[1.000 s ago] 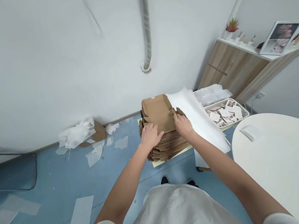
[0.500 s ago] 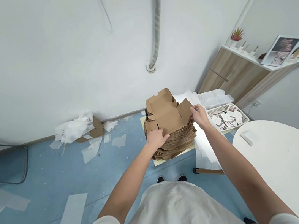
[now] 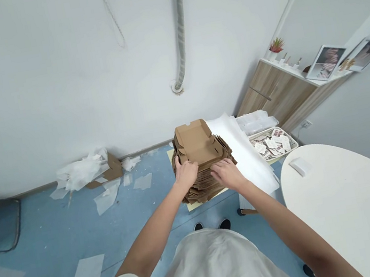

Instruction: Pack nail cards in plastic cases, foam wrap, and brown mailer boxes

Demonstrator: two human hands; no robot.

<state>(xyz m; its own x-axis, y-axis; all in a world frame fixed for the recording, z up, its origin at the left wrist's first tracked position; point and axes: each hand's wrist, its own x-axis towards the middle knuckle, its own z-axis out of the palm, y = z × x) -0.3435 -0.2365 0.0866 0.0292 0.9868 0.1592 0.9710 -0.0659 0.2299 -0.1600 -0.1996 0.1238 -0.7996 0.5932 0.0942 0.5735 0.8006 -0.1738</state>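
The left hand (image 3: pixel 186 174) and right hand (image 3: pixel 227 174), fingers half-curled, touch the near edge of one cardboard stack (image 3: pixel 196 145); whether they grip, I cannot tell. Its overlapping layers defy counting. Rightward lie white paper (image 3: pixel 237 148) and one basket (image 3: pixel 295 142); leftward, open floor (image 3: pixel 160 200).

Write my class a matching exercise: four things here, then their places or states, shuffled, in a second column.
1. stack of brown cardboard box blanks
2. white openwork basket
3. red and green plant
4. rounded white table

A. holding small printed cards
B. on a wood-grain cabinet
C. touched by left hand and right hand
D. bearing a small white object

Pairs: 1C, 2A, 3B, 4D
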